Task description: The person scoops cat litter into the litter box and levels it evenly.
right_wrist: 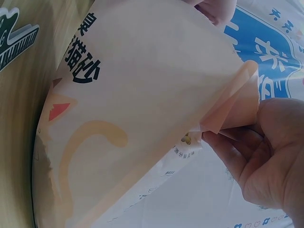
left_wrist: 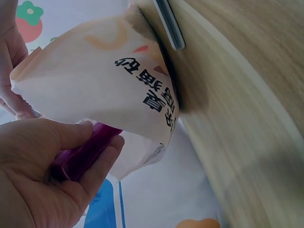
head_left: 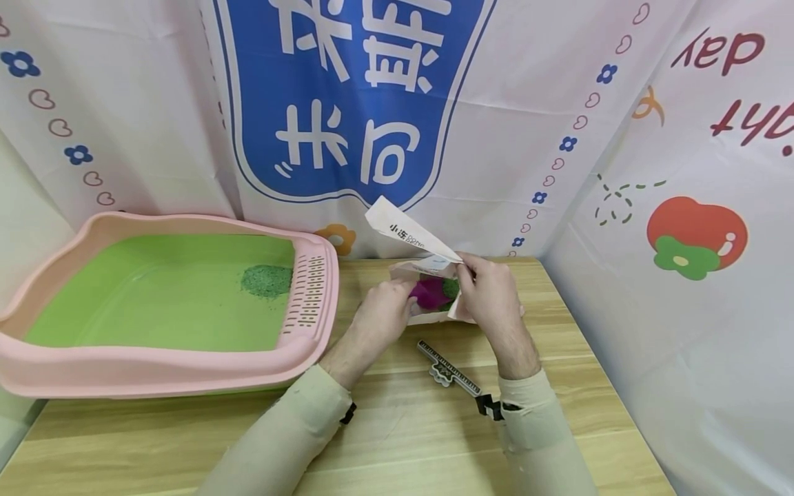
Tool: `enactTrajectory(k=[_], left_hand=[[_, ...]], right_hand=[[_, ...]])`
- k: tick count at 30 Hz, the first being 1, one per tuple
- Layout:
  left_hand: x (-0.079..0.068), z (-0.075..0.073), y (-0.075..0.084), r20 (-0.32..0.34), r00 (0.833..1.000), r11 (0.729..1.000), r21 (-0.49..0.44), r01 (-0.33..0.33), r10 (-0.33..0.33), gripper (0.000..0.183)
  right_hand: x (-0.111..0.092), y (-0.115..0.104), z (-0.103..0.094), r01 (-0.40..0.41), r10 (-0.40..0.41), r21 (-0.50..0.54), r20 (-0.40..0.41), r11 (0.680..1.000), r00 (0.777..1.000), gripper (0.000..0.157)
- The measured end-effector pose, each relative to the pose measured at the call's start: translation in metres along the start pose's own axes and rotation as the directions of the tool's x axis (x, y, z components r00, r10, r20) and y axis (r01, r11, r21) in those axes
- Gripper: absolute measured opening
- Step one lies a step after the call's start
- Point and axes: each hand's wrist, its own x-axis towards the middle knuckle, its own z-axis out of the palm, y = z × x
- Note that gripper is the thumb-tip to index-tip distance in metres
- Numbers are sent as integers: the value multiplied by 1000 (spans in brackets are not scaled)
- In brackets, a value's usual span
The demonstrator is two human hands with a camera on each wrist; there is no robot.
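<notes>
A paper cat litter bag (head_left: 428, 318), pale with an orange cat print, stands open on the table with green granules (head_left: 451, 288) inside. My left hand (head_left: 384, 310) grips a purple scoop (head_left: 428, 294) at the bag's mouth. In the left wrist view the thumb and fingers curl round the purple handle (left_wrist: 78, 159), whose far end goes behind the bag's edge. My right hand (head_left: 493, 293) pinches the bag's torn upper edge; the right wrist view shows the folded paper (right_wrist: 232, 102) between thumb and fingers.
A pink-rimmed litter box (head_left: 155, 368) with a green floor stands at the left, a small pile of green litter (head_left: 267, 281) near its slotted end. In front of the bag lies a slim ruler-marked clip (head_left: 449, 367) with a scalloped tab. Printed curtains (head_left: 515, 83) hang behind.
</notes>
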Motion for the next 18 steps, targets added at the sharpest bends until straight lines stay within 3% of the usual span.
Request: enactTrajectory(k=[4,8,18], left_hand=[[0,1,0,16,998,997,-47,55,-55,15],[1,0,0,43,996,996,-34,78,-77,10],[2,4,-6,67,998,990,141,3,-13,8]], right_hand=[[0,1,0,-1,1,0,3,1000,1000,28],[0,1,0,6,-6,-3,0,1000,1000,28],[0,2,0,9,-9,1,1,1000,1000,28]])
